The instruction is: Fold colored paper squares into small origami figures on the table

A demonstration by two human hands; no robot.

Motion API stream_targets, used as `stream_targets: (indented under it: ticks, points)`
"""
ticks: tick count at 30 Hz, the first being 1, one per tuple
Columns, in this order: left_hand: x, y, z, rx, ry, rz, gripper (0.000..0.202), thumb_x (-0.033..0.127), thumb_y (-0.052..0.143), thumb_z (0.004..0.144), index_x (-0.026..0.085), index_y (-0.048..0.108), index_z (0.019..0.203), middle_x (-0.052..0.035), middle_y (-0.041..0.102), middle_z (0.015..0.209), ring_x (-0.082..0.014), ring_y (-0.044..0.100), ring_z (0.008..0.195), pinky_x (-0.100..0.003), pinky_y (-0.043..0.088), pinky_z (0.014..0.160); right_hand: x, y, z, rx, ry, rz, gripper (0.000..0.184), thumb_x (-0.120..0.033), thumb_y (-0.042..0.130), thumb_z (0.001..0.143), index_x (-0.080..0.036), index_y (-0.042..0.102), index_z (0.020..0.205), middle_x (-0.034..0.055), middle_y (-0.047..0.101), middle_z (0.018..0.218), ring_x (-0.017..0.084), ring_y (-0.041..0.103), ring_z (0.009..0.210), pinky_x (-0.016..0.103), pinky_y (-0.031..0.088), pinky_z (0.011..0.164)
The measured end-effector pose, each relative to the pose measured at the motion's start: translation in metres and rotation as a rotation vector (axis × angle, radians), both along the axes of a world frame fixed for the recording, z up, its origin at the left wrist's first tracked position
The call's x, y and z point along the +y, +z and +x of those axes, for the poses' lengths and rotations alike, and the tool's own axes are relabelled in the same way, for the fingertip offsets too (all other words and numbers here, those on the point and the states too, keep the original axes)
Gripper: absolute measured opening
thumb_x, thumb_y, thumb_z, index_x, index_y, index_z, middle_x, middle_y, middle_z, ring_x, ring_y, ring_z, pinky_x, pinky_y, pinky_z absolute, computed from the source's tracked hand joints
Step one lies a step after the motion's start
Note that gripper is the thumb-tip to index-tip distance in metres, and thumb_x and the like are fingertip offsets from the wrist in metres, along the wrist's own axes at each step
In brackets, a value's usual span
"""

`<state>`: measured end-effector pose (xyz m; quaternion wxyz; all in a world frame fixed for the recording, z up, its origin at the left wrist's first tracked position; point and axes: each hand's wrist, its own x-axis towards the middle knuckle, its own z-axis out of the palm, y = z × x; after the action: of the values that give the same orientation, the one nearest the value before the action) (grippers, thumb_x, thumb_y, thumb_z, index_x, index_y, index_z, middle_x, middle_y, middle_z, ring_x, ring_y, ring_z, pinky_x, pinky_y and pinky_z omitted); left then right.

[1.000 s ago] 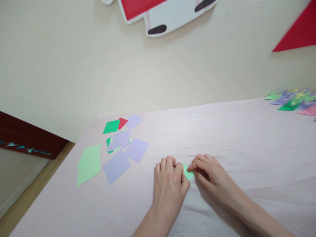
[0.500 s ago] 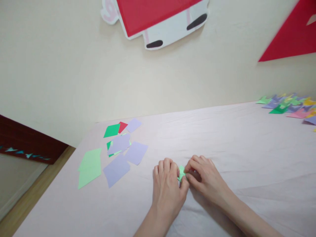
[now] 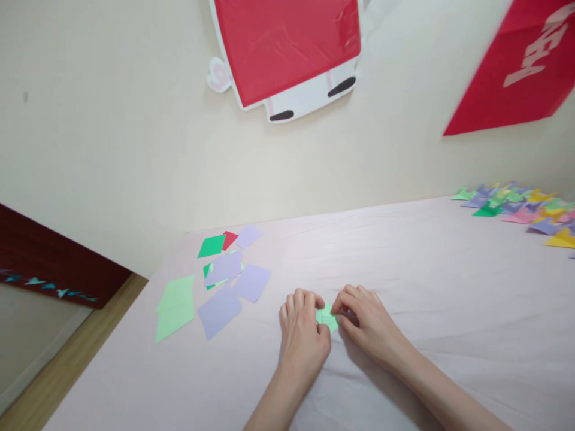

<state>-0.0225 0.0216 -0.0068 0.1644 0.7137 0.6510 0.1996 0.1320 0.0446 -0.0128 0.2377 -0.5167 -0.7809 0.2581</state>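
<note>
Pale cloth covers the surface [image 3: 404,251], whose far edge meets the wall [image 3: 135,131] well ahead of the left hand [image 3: 305,329] and right hand [image 3: 369,326]; its side edge slants off to the left, with wooden floor [image 3: 73,354] beyond. Broad cloth runs from the fingertips up to the wall, and more spreads out past the right hand. Between the two hands lies the small folded green paper [image 3: 327,317], touching both. The right hand's thumb and forefinger are clamped on its right edge. The left hand curls over its left side, thumb and forefinger apart; whether they grip it or only press is hard to tell. Purple sheets [image 3: 220,313] and light green sheets [image 3: 176,306] lie left of the left hand; colourful folded papers [image 3: 489,209] crowd together ahead and right of the right hand.
</note>
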Motion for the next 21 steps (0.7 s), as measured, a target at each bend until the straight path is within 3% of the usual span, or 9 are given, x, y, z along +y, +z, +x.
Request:
stream_targets:
  ticks: [7,10,14,18,21]
  points:
    - [-0.01,0.002,-0.017,-0.102,-0.146,0.13,0.05,-0.006,0.044,0.073,0.026,0.059,0.108,-0.0016,0.059,0.109,-0.0186,0.053,0.105,-0.032,0.043,0.09,0.0,0.002,0.002,-0.011,0.017,0.025,0.022,-0.003,0.048,0.075,-0.019,0.062,0.08,0.0015,0.06,0.08,0.019,0.053,0.082,0.032,0.034,0.076]
    - [-0.013,0.003,-0.027,-0.091,-0.276,0.201,0.04,-0.003,0.05,0.083,0.025,0.062,0.109,-0.0021,0.06,0.117,-0.0183,0.051,0.112,-0.033,0.043,0.095,0.001,0.0,0.003,-0.011,0.022,0.037,0.025,-0.003,0.046,0.076,-0.02,0.064,0.08,0.0021,0.061,0.081,0.02,0.054,0.084,0.033,0.036,0.077]
    - [-0.009,-0.001,-0.032,-0.03,-0.38,0.244,0.023,0.007,0.058,0.089,0.024,0.066,0.102,-0.0029,0.063,0.114,-0.0194,0.053,0.106,-0.035,0.045,0.092,0.001,0.0,0.009,0.015,0.056,0.039,0.028,-0.003,0.045,0.078,-0.02,0.066,0.083,0.0035,0.063,0.084,0.02,0.055,0.086,0.034,0.039,0.08]
    - [-0.001,-0.004,-0.03,-0.024,-0.381,0.251,0.018,0.01,0.058,0.091,0.022,0.067,0.1,-0.0035,0.063,0.106,-0.02,0.054,0.1,-0.035,0.045,0.088,-0.009,0.007,0.01,-0.002,0.176,0.109,0.03,-0.008,0.053,0.078,-0.022,0.066,0.101,0.0059,0.062,0.099,0.023,0.054,0.096,0.037,0.042,0.086]
    - [0.002,-0.004,-0.029,-0.067,-0.355,0.218,0.027,0.003,0.05,0.09,0.021,0.067,0.1,-0.003,0.064,0.103,-0.0192,0.054,0.098,-0.034,0.045,0.087,-0.019,0.008,0.002,-0.095,0.157,0.179,0.031,-0.009,0.061,0.072,-0.018,0.062,0.102,0.0086,0.062,0.102,0.026,0.053,0.099,0.04,0.044,0.089]
